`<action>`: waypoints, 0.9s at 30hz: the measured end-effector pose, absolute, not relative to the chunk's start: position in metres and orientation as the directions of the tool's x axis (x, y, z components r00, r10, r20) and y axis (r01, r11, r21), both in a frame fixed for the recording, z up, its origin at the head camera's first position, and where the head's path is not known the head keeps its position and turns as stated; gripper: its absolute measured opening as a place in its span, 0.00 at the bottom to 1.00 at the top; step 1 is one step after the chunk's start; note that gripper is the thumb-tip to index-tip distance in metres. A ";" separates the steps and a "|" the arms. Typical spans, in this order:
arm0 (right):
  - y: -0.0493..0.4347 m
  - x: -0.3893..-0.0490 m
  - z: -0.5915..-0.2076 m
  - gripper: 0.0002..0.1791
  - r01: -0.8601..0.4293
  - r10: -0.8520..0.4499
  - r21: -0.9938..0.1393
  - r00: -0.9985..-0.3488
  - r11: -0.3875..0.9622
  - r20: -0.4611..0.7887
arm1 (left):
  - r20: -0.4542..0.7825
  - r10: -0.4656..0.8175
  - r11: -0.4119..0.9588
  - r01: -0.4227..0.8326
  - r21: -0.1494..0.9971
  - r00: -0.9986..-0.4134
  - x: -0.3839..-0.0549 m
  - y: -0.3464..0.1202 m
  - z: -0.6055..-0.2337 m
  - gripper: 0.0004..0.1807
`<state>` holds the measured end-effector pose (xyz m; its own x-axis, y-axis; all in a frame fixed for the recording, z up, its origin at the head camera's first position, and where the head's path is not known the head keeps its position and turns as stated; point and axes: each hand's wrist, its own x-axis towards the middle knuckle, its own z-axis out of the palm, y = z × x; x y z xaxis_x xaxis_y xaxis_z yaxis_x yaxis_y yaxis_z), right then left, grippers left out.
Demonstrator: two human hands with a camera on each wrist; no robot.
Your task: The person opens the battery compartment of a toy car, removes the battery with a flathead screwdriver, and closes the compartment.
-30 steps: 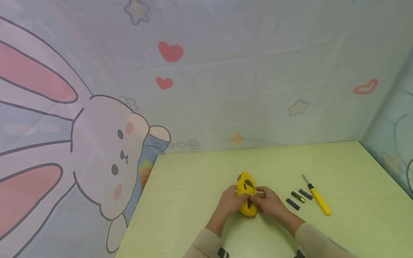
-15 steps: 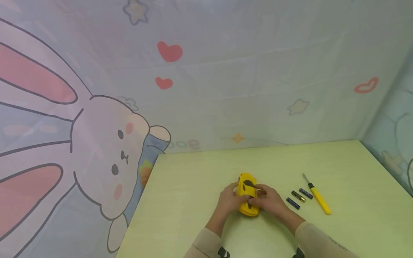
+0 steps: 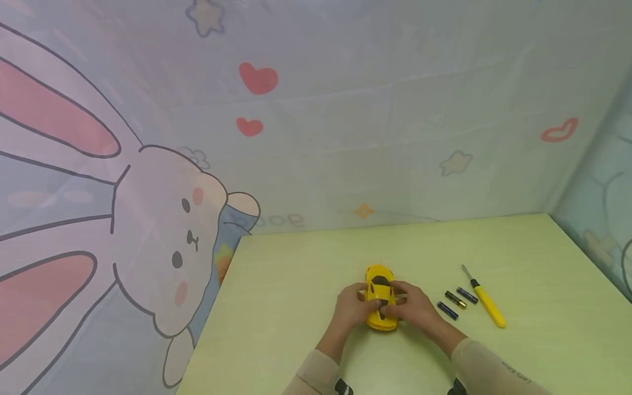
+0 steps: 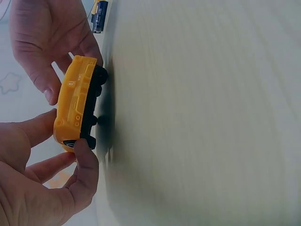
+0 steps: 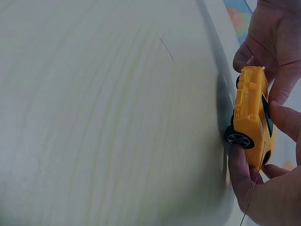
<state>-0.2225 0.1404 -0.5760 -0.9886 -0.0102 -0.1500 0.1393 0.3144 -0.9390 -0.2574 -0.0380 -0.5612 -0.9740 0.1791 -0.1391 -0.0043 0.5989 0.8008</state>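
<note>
A yellow toy car (image 3: 381, 291) with dark windows is held between both hands, its roof facing up. My left hand (image 3: 351, 307) grips its left side, thumb on top. On the opposite side my right hand (image 3: 413, 307) grips it the same way, the two thumbs close together over the dark rear window. In the left wrist view the toy car (image 4: 75, 101) shows its bumper and black wheels, just above the table. A black wheel (image 5: 239, 138) sits by my right fingers in the right wrist view.
To the right lie several small items: a dark blue battery (image 3: 447, 310), a black and gold battery (image 3: 455, 299) and another dark battery (image 3: 467, 295). Beyond them is a screwdriver (image 3: 486, 302) with a yellow handle. The pale table (image 3: 286, 285) meets a printed cloth backdrop (image 3: 395, 137).
The toy car has rolled from a tilt onto its side to roof up, turning straighter between the hands. Both hands keep their hold and have barely shifted.
</note>
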 end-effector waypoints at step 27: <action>0.142 -0.228 -0.577 0.42 0.116 0.016 -0.877 -0.992 0.466 -0.123 | -0.173 0.164 0.564 -0.052 0.824 -0.971 -0.259 -0.039 -0.570 0.28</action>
